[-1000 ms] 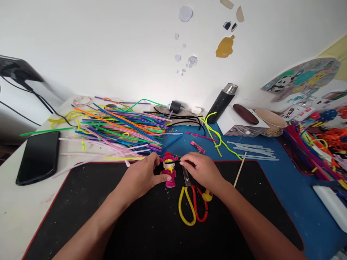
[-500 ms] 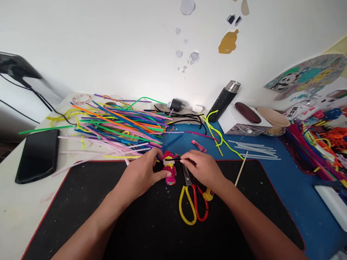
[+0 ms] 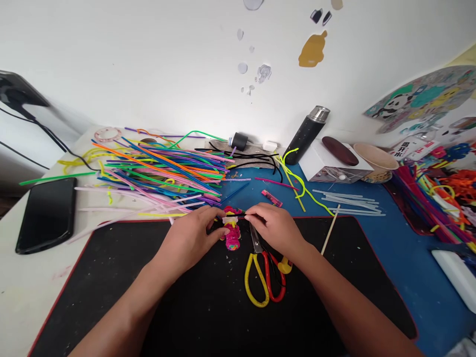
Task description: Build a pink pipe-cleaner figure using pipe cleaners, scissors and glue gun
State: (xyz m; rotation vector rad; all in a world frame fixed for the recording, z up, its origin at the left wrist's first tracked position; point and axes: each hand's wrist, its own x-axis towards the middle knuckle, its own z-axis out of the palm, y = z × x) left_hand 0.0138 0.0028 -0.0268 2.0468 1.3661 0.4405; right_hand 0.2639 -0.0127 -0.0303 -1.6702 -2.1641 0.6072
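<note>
A small pink and yellow pipe-cleaner doll (image 3: 232,241) lies at the far edge of the black mat. My left hand (image 3: 189,235) is closed on its left side, the thumb against the body and the forefinger up by the head. Across the doll's upper part runs a short black pipe cleaner (image 3: 235,215). My right hand (image 3: 277,228) pinches that strip's right end; its left end meets my left fingertips. Scissors (image 3: 256,280) with one yellow and one red handle lie just below my right hand, blade tips partly hidden. A yellow piece (image 3: 285,266) sits by my right wrist.
Colourful pipe cleaners (image 3: 163,168) are heaped at the back left, beside a phone (image 3: 46,215). A black flask (image 3: 308,135), a white box (image 3: 330,166) and a bowl (image 3: 375,161) stand behind. A thin stick (image 3: 330,230) lies right of my right hand.
My left thumb has slid up the doll and my left forefinger has come over to the black strip's left end. The view has shifted slightly.
</note>
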